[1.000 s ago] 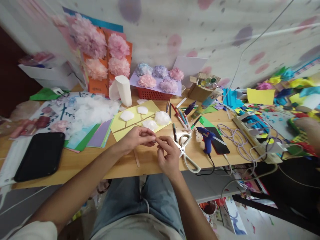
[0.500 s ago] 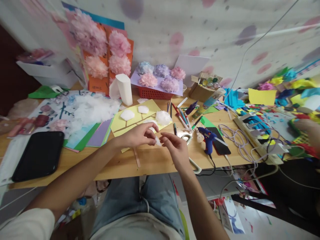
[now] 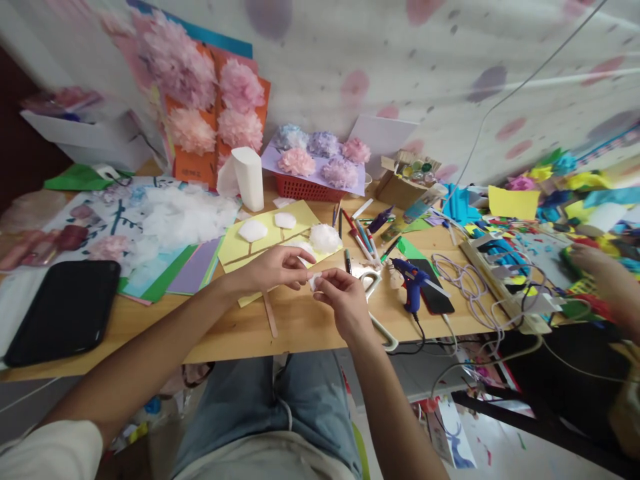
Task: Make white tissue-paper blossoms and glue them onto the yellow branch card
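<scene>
A small white piece of thin tissue [image 3: 313, 281] is pinched between my hands above the table's front part. My right hand [image 3: 343, 297] has thumb and fingers closed on it. From the other side, my left hand [image 3: 280, 268] holds its edge, fingertips bent together. Just beyond lies a yellow sheet [image 3: 233, 243] with drawn brown branches and flat white shapes [image 3: 253, 231]. A fluffy white tissue ball [image 3: 325, 238] rests on its right part. Below the sheet, a wooden stick [image 3: 270, 315] points toward me.
Right of my hands are scissors [image 3: 383, 330], a blue glue gun [image 3: 411, 283], a phone [image 3: 435, 293] and a power strip [image 3: 505, 287]. White tissue [image 3: 185, 213] and a black tablet [image 3: 63, 312] lie left. Another person's hand [image 3: 597, 263] is at the far right.
My right hand has closed on the white piece, its fingers now bunched and nearer my left hand. The view has shifted slightly.
</scene>
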Demonstrator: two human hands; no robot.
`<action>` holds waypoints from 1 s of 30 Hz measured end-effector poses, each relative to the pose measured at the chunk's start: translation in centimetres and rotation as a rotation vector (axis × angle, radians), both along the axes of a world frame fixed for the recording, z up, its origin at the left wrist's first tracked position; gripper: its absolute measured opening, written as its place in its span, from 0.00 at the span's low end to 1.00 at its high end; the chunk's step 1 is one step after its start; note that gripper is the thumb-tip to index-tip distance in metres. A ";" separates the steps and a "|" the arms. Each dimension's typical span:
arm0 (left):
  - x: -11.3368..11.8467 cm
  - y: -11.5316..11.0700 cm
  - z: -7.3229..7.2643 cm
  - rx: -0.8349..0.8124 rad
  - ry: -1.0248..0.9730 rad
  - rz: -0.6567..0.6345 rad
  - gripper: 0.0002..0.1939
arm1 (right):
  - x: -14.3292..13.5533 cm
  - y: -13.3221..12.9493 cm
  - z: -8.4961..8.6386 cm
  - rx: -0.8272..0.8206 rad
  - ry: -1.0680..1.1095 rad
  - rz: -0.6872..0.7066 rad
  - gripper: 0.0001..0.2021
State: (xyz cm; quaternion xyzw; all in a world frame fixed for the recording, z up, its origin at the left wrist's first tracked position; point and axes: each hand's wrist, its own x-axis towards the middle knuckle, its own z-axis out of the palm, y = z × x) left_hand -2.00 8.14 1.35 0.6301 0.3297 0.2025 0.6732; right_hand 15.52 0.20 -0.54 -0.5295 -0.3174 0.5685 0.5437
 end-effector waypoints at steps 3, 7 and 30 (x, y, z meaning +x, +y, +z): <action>0.2 -0.3 -0.4 0.029 0.004 0.019 0.20 | -0.6 -0.2 -0.2 0.040 0.028 -0.060 0.14; 0.6 -0.7 -0.8 0.059 0.018 0.072 0.12 | -1.0 -0.3 -0.6 0.108 0.010 -0.114 0.12; 0.3 -0.8 -1.1 -0.139 -0.106 0.165 0.15 | -0.7 -0.8 -2.3 0.307 -0.029 -0.071 0.10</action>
